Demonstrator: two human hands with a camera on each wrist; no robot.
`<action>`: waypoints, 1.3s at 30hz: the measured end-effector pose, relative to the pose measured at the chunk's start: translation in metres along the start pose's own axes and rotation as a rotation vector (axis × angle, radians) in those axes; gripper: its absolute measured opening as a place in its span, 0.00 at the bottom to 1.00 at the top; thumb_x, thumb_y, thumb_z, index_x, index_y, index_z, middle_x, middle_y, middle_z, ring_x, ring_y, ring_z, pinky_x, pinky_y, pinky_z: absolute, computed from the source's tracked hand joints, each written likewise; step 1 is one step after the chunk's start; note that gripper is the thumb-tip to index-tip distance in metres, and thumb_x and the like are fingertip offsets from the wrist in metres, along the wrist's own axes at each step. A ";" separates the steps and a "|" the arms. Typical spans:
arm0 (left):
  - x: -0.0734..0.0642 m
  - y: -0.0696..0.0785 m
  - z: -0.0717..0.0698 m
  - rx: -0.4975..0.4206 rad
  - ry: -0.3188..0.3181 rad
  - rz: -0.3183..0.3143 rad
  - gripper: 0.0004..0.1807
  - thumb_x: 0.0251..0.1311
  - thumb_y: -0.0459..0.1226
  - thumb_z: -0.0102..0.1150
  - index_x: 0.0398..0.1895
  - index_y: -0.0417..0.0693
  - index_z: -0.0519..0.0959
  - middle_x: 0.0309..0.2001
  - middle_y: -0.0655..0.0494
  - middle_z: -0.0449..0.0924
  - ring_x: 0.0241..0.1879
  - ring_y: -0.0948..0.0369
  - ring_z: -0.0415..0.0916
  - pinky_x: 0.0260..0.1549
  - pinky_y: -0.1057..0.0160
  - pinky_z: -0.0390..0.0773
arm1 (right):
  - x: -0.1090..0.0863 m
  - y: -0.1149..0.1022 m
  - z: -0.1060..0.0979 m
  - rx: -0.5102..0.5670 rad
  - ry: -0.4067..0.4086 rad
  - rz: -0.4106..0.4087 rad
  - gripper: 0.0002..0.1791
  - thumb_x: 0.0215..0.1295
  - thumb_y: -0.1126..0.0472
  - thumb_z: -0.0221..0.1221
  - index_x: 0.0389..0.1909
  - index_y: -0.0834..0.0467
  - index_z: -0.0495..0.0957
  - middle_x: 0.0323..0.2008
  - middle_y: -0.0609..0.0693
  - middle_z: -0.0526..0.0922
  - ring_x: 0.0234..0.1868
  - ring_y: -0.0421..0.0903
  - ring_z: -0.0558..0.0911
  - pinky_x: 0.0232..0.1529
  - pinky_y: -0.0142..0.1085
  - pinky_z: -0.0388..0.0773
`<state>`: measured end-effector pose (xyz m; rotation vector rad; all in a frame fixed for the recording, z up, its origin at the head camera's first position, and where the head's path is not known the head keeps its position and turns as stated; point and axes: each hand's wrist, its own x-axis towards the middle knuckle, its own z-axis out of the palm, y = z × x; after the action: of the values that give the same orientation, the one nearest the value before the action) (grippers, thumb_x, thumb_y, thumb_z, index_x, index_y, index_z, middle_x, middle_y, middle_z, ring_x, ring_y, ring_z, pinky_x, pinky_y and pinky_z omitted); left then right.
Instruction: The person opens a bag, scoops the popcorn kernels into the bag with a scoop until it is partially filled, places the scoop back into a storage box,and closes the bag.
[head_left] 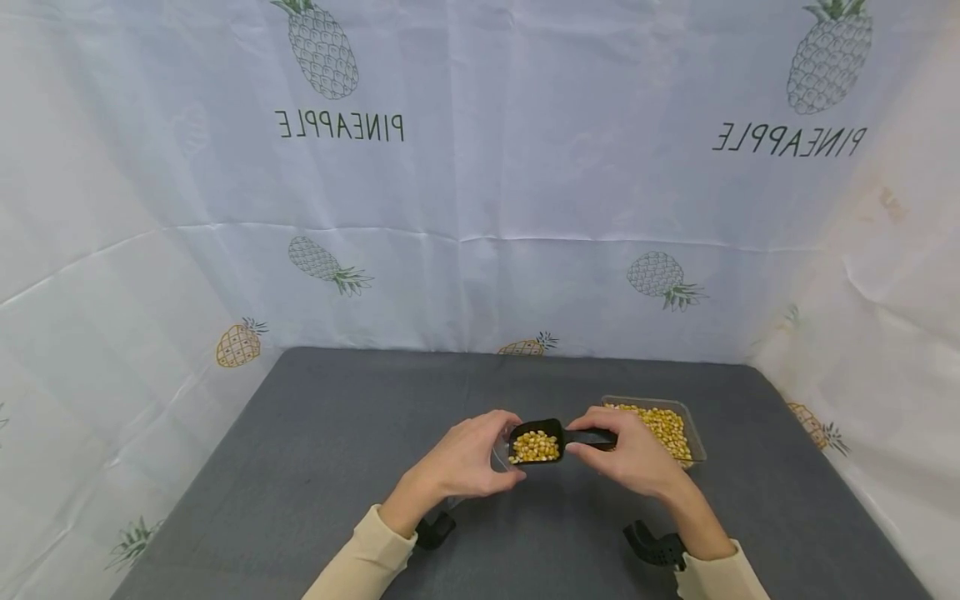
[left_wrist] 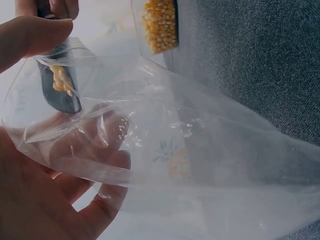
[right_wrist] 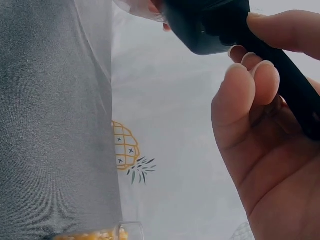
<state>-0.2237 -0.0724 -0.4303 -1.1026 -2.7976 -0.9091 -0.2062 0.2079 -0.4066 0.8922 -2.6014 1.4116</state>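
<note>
Your left hand (head_left: 474, 454) holds clear bag (left_wrist: 200, 150) by mouth; your right hand (head_left: 633, 450) grips scoop (head_left: 562, 435) at that opening, corn (head_left: 534, 447) aboard, tub (head_left: 698, 443) behind right hand. Early tilt or sagging bag could spill corn onto table (head_left: 360, 417).

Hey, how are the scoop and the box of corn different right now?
The scoop is black, while the box is clear. The scoop is held up by the right hand; the box sits on the table. The scoop carries a small heap of corn, whereas the box holds a lot more. Both contain yellow kernels.
</note>
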 end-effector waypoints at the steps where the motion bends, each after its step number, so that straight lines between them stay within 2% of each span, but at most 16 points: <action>1: 0.000 0.000 0.000 0.000 -0.004 -0.001 0.32 0.58 0.52 0.70 0.63 0.52 0.74 0.47 0.62 0.77 0.41 0.67 0.74 0.37 0.63 0.76 | 0.000 -0.001 0.000 -0.006 -0.006 0.003 0.10 0.66 0.59 0.68 0.47 0.55 0.86 0.36 0.47 0.81 0.25 0.42 0.75 0.24 0.36 0.77; 10: 0.000 0.001 0.002 0.007 -0.024 0.003 0.32 0.58 0.52 0.70 0.63 0.52 0.73 0.48 0.63 0.78 0.40 0.67 0.74 0.38 0.64 0.76 | 0.001 -0.005 -0.003 -0.026 -0.046 0.000 0.10 0.67 0.58 0.68 0.46 0.56 0.86 0.34 0.46 0.80 0.25 0.40 0.74 0.24 0.36 0.76; 27: 0.001 0.002 0.003 -0.009 -0.015 0.026 0.31 0.58 0.51 0.69 0.63 0.52 0.74 0.46 0.63 0.78 0.38 0.68 0.74 0.37 0.65 0.76 | 0.002 -0.008 -0.004 -0.075 -0.046 -0.026 0.10 0.66 0.56 0.69 0.45 0.55 0.86 0.33 0.43 0.80 0.26 0.38 0.74 0.26 0.35 0.76; 39: 0.002 0.001 0.004 -0.021 -0.017 0.034 0.32 0.58 0.52 0.69 0.63 0.51 0.73 0.46 0.63 0.78 0.37 0.68 0.73 0.36 0.65 0.76 | -0.001 -0.010 -0.005 -0.111 -0.042 -0.048 0.11 0.63 0.63 0.70 0.47 0.56 0.86 0.35 0.41 0.80 0.28 0.38 0.74 0.28 0.34 0.77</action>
<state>-0.2237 -0.0680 -0.4327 -1.1622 -2.7795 -0.9322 -0.2011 0.2080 -0.3967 0.9724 -2.6398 1.2370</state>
